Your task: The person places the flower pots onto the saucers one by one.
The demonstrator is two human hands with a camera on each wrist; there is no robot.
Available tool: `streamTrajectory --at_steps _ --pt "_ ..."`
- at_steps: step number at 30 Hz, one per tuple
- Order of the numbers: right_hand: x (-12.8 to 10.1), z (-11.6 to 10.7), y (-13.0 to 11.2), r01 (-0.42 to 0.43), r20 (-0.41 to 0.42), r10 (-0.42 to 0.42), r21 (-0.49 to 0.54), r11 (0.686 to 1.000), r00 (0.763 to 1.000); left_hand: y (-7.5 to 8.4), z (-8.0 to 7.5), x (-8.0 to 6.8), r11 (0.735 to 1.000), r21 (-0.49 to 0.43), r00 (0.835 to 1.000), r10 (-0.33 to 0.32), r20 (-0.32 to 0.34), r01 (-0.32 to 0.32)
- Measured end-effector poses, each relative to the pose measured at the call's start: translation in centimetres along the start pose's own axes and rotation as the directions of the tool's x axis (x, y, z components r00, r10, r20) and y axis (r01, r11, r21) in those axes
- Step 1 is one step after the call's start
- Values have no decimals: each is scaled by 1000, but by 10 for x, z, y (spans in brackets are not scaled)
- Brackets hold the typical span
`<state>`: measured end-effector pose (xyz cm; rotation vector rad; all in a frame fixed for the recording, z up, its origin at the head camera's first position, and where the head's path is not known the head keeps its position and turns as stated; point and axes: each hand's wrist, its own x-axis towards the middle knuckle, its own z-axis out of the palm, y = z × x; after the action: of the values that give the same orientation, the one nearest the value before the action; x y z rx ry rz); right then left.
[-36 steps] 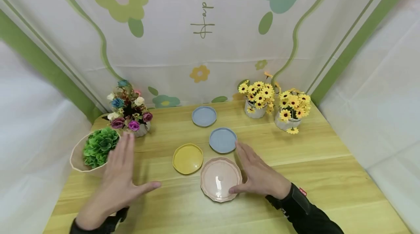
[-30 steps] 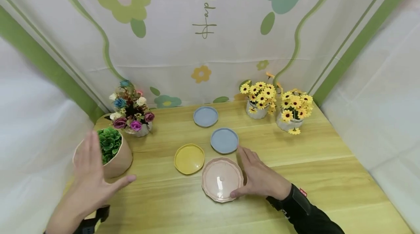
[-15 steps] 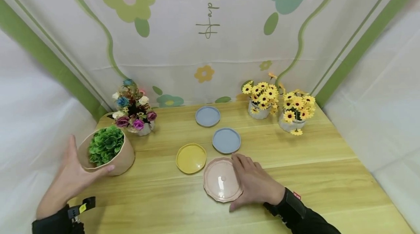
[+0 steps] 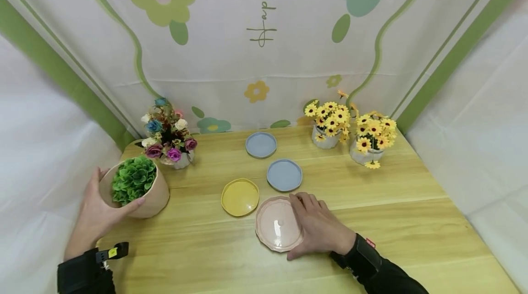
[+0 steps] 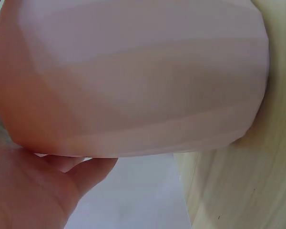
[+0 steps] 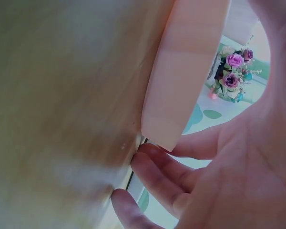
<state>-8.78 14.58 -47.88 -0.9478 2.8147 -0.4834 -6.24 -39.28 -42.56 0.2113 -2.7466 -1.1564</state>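
My left hand (image 4: 96, 215) grips the rim of a beige pot (image 4: 158, 198) at the table's left, thumb along the near side and fingers round the left. A bushy green plant (image 4: 134, 179) fills the pot. In the left wrist view the pot's faceted wall (image 5: 143, 86) stands on the wood, with fingers against its side. My right hand (image 4: 323, 229) holds a pink scalloped plate (image 4: 274, 227) by its right edge, thumb near and fingers far. The right wrist view shows the plate's side (image 6: 186, 67) low by the table, fingertips right at it.
A yellow plate (image 4: 240, 198) and two blue plates (image 4: 284, 175) lie on the wooden table (image 4: 198, 248) beyond the pink one. Potted mixed roses (image 4: 173, 147) stand behind the beige pot. Two pots of yellow daisies (image 4: 369, 140) stand back right, before a floral curtain (image 4: 214, 46).
My left hand has swung out left past the beige pot, then come in to grip its rim. My right hand has closed in on the pink plate's edge. The plates and pots stay in place.
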Motion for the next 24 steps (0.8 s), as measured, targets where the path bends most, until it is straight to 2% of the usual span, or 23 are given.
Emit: streamTrajectory --at_steps 11,24 --pt "-1 0 0 -12 21 12 -2 1000 1000 1 5 2 1000 26 1000 0 17 -1" --pt "-1 1 -1 -17 22 17 -4 1000 1000 9 10 1 998 22 998 66 -3 -66"
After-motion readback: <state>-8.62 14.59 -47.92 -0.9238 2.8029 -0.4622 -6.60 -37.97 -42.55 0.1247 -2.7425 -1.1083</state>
